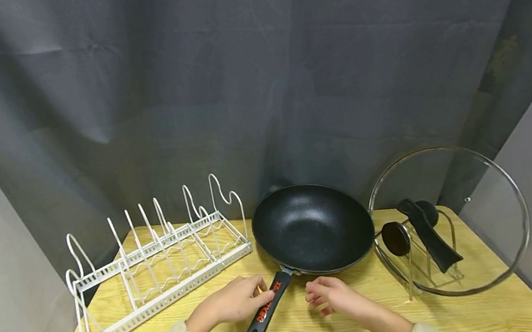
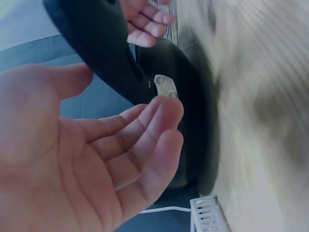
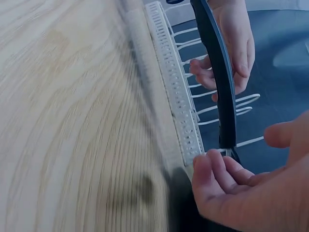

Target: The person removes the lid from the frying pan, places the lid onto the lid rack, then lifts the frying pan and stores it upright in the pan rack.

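Note:
A black wok-shaped frying pan (image 1: 314, 233) sits on the wooden table, its black handle (image 1: 280, 285) with red lettering pointing toward me and slightly left. My left hand (image 1: 232, 302) is beside the handle on its left; the left wrist view shows its thumb and loosely bent fingers (image 2: 140, 154) apart around the handle's side, not gripping it. My right hand (image 1: 336, 298) hovers to the right of the handle, below the pan's near rim, fingers loosely curled and holding nothing. The right wrist view shows the handle (image 3: 223, 87) between both hands.
A white wire rack (image 1: 166, 295) with upright dividers stands to the left of the pan. On the right, a large glass lid (image 1: 524, 207) with a black grip (image 1: 431, 236) leans upright in a wire stand (image 1: 411, 276). A dark grey curtain (image 1: 252, 76) hangs behind the table.

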A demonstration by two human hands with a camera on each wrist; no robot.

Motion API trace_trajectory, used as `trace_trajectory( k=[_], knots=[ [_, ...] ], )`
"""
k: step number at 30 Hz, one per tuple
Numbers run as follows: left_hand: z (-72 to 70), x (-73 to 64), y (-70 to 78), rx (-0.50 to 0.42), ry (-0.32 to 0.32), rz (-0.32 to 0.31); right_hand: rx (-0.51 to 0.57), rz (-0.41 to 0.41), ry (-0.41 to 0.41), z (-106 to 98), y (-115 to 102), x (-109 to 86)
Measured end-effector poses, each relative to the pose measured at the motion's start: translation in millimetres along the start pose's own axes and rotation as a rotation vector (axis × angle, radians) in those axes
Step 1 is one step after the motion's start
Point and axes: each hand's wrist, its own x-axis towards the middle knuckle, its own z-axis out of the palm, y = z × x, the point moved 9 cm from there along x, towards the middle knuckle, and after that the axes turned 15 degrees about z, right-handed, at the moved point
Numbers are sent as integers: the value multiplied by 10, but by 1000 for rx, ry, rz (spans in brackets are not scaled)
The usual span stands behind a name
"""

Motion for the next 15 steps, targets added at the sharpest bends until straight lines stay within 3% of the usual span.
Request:
trace_trajectory(
  k=[2,8,15],
  knots=[
    [13,-12,-6,-21,17,5,-5,3,12,38,-1,39],
    [115,-61,-69,-201,28,-24,51,37,4,177,23,150],
    [209,-131,-97,-297,20,-93,166,77,-34,334,36,227]
  ],
)
